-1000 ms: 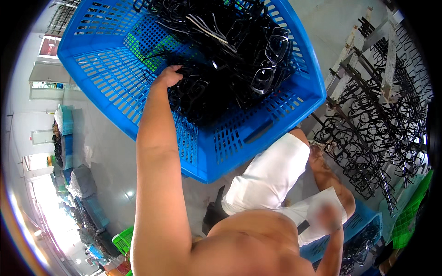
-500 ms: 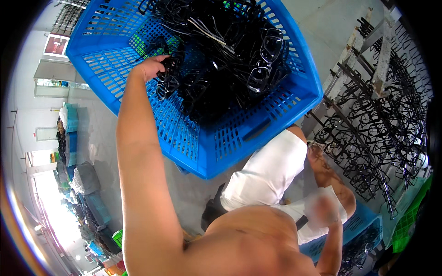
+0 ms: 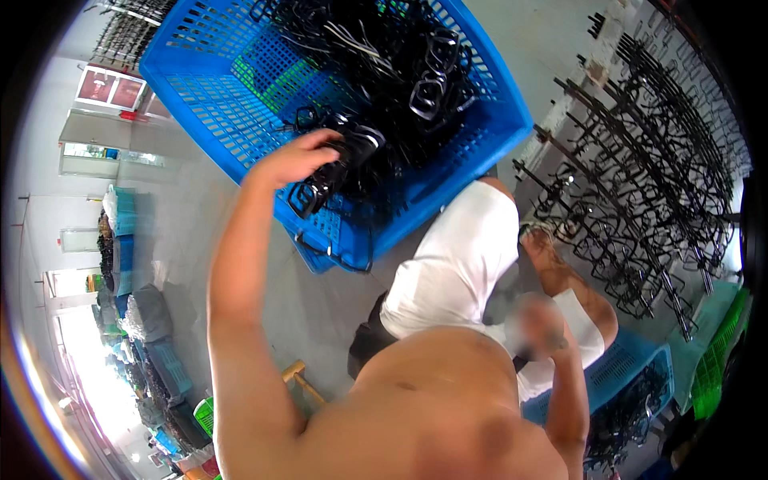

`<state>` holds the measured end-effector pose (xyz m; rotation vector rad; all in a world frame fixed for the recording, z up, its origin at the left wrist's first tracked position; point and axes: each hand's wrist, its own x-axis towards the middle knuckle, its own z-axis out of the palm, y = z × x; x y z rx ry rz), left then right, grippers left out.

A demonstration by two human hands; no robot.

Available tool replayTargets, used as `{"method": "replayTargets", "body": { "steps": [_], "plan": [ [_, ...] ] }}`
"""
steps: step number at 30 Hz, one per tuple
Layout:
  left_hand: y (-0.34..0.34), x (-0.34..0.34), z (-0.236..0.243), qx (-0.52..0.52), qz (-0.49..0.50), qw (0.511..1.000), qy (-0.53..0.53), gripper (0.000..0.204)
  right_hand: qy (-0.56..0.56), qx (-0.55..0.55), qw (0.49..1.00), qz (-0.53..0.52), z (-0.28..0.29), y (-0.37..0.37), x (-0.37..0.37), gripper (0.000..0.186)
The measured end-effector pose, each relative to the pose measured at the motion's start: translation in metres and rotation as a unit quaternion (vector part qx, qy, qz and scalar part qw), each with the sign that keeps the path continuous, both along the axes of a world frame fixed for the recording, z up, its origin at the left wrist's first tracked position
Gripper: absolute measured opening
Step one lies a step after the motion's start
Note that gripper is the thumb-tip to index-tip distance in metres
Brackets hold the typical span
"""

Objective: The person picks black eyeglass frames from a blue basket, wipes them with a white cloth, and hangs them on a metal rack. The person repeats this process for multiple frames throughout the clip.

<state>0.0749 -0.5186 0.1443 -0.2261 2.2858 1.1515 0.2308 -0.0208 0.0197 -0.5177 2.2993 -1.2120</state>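
Black eyeglass frames are heaped in a big blue perforated crate (image 3: 492,96), thickest toward its far side. Over the crate's near left part, my left hand (image 3: 300,160) closes on a bunch of eyeglass frames (image 3: 344,156). Some of these hang below my fingers, and one dangles by the crate's near rim. My right hand (image 3: 538,326) is down at my right side, near my thigh in white shorts. A blur covers it, so its fingers cannot be made out.
Racks (image 3: 640,168) hung with many black frames stand at the right. A second blue crate (image 3: 620,360) with more frames is at lower right, beside a green crate (image 3: 716,380). Stacked crates and bags (image 3: 152,320) line the far left.
My left hand has come nearer and a little right, lifting a bunch of eyeglass frames from the crate's contents. My right hand has shifted slightly upward and left in view.
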Motion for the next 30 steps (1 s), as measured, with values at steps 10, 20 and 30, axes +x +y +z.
{"method": "replayTargets", "body": {
  "steps": [10,20,30],
  "plan": [
    [0.006,-0.002,-0.042,0.106,0.143,0.984,0.025,0.032,-0.019,-0.118,0.993,-0.001,0.063,-0.056,-0.019,0.025],
    [-0.025,0.04,0.019,0.276,0.208,0.928,0.137,0.042,0.088,-0.152,0.984,0.0,0.106,-0.127,-0.065,0.04],
    [0.068,0.053,0.079,0.314,0.168,0.934,0.034,0.042,0.394,-0.203,0.891,-0.095,0.129,-0.219,-0.141,0.099]
  ]
}}
